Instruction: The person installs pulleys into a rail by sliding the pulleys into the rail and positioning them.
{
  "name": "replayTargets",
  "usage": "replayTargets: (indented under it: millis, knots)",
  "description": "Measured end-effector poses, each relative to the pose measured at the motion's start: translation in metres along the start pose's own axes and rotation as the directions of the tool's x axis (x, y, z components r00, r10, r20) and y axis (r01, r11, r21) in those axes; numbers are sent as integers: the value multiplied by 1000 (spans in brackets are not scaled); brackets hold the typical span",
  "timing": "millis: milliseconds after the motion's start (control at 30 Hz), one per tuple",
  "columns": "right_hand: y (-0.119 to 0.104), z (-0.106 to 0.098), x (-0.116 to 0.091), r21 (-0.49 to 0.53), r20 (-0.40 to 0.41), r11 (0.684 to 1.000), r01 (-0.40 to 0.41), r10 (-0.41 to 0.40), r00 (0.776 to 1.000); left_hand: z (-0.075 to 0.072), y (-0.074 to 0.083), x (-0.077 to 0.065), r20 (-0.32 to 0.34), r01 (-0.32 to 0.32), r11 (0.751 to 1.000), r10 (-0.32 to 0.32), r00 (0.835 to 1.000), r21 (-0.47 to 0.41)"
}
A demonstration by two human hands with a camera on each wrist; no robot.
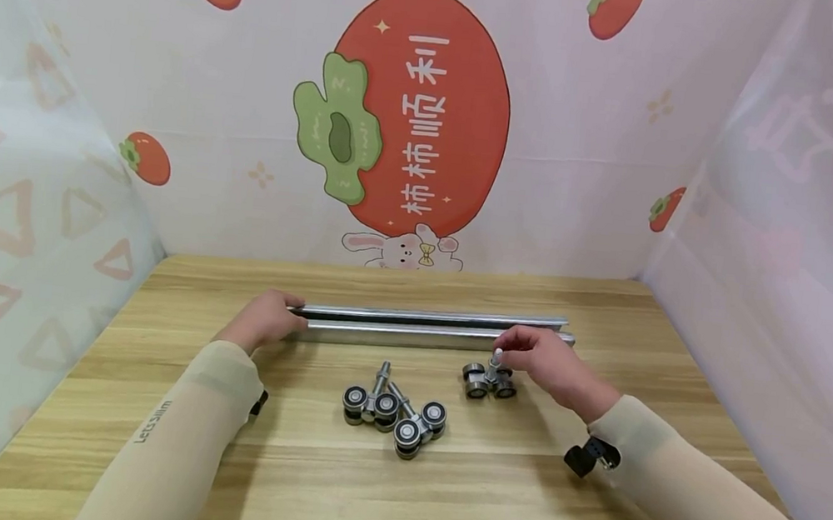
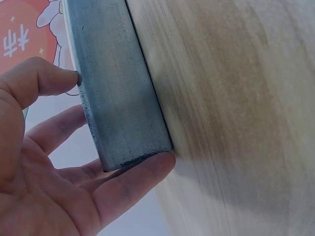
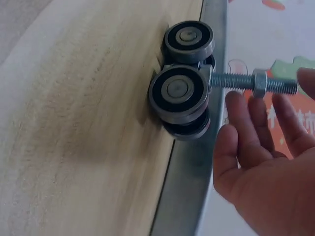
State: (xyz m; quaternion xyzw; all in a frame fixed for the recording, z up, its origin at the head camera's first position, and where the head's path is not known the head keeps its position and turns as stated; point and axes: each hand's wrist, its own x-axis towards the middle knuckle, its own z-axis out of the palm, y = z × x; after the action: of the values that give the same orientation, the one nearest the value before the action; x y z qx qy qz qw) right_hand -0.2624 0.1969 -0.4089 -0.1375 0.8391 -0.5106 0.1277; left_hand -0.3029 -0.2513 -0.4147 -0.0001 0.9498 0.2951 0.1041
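Note:
Two long metal channel rails lie side by side at the back of the table, the front rail [image 1: 394, 339] and the rear rail [image 1: 434, 315]. My left hand [image 1: 268, 318] grips their left end; in the left wrist view the thumb is on the upper edge of a rail [image 2: 115, 88] and a finger runs along its end. At the right, a four-wheeled roller trolley [image 3: 178, 93] stands on its wheels, bolt upward. My right hand [image 1: 545, 363] pinches the bolt [image 3: 236, 81] near its tip, above the nut. The other fingers stay off it.
Two more roller trolleys lie tipped over in the middle of the table, the left one [image 1: 370, 404] and the right one [image 1: 419, 428], touching or nearly so. A printed cloth [image 1: 579, 209] walls in the back and sides of the wooden table [image 1: 392, 509].

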Motion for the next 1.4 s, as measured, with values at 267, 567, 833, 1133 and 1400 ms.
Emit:
replayTargets:
  millis: [267,567,833,1133,1400]
  knots:
    - [-4,11,-4,-371,-69,924,91,-125,990,1,-2,0,-3,1,1000,-1,1000,2]
    - [-6,19,-9,-465,-113,881,86,-156,981,0,-2,0,4,8,1000,-8,1000,-13]
    - [-6,24,-15,-497,-161,863,90,-193,968,1,-2,0,-7,-4,1000,4,1000,-13]
    - [1,19,-15,-549,-183,832,82,-215,959,1,-2,2,-5,-5,1000,5,1000,-13]
    - [6,8,-15,-571,-207,819,59,-213,955,2,-2,2,-7,-5,1000,5,1000,-15]
